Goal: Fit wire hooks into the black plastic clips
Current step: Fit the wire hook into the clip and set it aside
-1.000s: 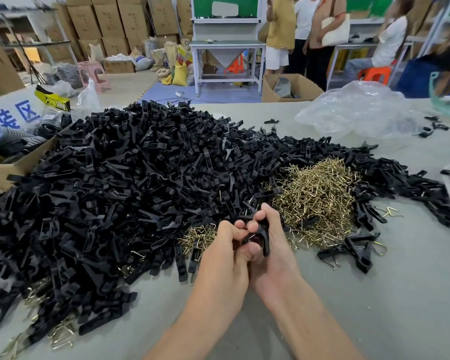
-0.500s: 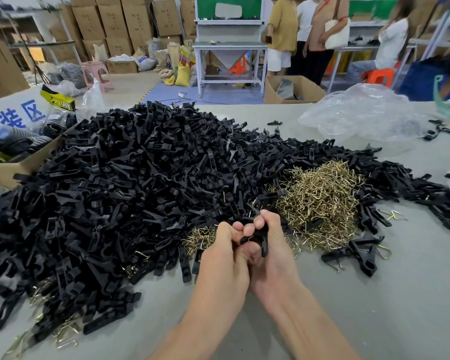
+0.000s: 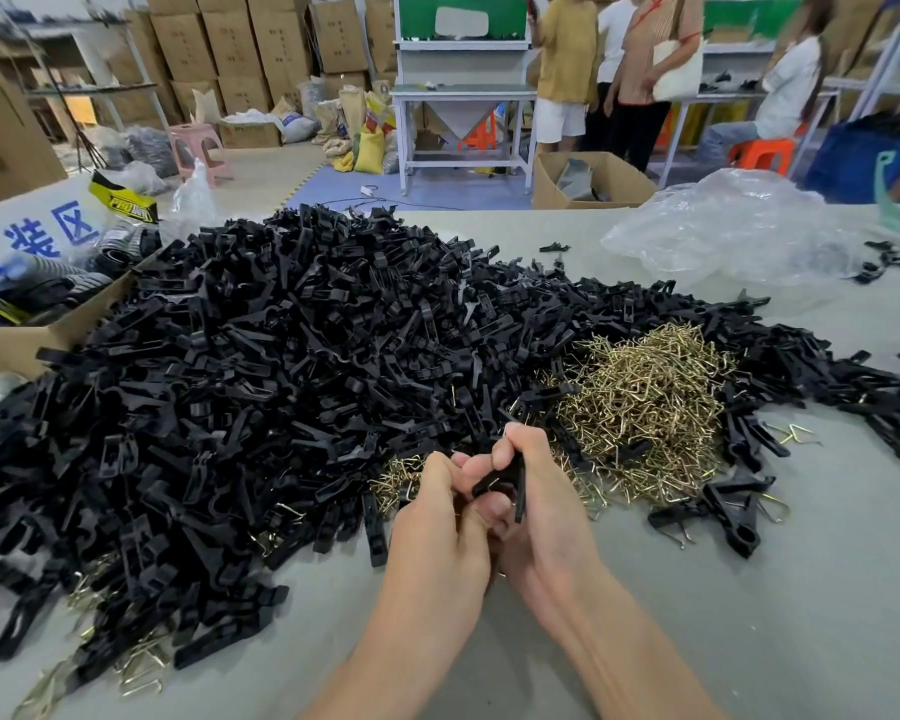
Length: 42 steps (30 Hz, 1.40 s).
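Both hands meet over the near part of the table [image 3: 749, 615], fingers curled together. The right hand [image 3: 546, 522] pinches a black clip [image 3: 507, 483] between thumb and fingers. The left hand [image 3: 437, 532] closes on its other side, its fingertips tucked out of sight. Whether a hook sits in the clip cannot be told, as the hands cover most of it. Just behind them lies the pile of clips [image 3: 281, 381], with a heap of wire hooks [image 3: 645, 402] at its right. A cardboard box [image 3: 17, 345] is cut off at the left edge. A clear plastic bag [image 3: 739, 231] lies far right, its contents blurred.
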Tool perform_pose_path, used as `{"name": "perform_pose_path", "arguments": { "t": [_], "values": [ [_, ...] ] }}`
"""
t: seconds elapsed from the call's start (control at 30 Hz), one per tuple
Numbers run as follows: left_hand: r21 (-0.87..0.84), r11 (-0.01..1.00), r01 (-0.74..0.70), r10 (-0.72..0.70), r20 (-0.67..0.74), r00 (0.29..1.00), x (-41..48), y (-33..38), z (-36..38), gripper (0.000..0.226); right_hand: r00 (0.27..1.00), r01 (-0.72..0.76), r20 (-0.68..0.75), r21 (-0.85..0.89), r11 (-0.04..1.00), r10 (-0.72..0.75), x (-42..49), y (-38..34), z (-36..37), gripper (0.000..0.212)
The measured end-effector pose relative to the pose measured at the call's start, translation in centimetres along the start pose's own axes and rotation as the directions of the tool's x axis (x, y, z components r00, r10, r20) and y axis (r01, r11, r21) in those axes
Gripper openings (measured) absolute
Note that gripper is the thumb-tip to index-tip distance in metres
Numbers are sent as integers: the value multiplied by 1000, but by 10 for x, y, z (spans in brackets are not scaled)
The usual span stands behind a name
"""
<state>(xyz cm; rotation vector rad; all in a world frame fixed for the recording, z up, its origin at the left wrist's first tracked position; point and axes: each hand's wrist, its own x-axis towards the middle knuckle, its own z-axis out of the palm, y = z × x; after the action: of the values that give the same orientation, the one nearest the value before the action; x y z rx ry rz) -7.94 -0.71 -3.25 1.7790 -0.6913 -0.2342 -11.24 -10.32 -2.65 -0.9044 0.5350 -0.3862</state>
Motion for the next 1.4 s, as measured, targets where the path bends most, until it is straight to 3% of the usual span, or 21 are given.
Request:
{"name": "perform_pose_path", "arguments": {
  "t": [0.23, 0.33, 0.43, 0.57, 0.77, 0.97, 1.13, 1.4],
  "values": [
    [279, 952, -127, 117, 54, 992, 2, 0, 0, 34, 996, 87, 9, 50, 995, -88, 2, -8, -4, 60],
    [458, 837, -299, 354, -36, 935, 5, 0, -2, 45, 997, 77, -25, 75, 994, -75, 5, -12, -7, 65],
    [563, 704, -433, 488, 61, 871, 11, -1, -11, 65, 999, -31, 37, 96, 995, 27, 3, -14, -12, 62],
    [591, 617, -520, 513, 199, 835, 16, 0, -20, 70, 973, -179, 155, 35, 983, 172, -3, -14, -14, 62],
    [547, 657, -518, 493, 208, 845, 16, 5, -29, 59, 893, -343, 326, 50, 938, 309, -9, -19, -12, 52],
    [501, 705, -502, 479, 186, 858, 19, 6, -39, 59, 832, -375, 469, 81, 924, 296, -13, -27, -16, 32],
    [477, 716, -510, 487, 182, 854, 19, 7, -43, 62, 825, -372, 489, 90, 924, 285, -13, -27, -15, 24],
    [420, 846, -328, 264, 204, 943, 14, 3, -37, 58, 842, -402, 457, 175, 899, 287, -12, -18, -9, 22]
  ]
}}
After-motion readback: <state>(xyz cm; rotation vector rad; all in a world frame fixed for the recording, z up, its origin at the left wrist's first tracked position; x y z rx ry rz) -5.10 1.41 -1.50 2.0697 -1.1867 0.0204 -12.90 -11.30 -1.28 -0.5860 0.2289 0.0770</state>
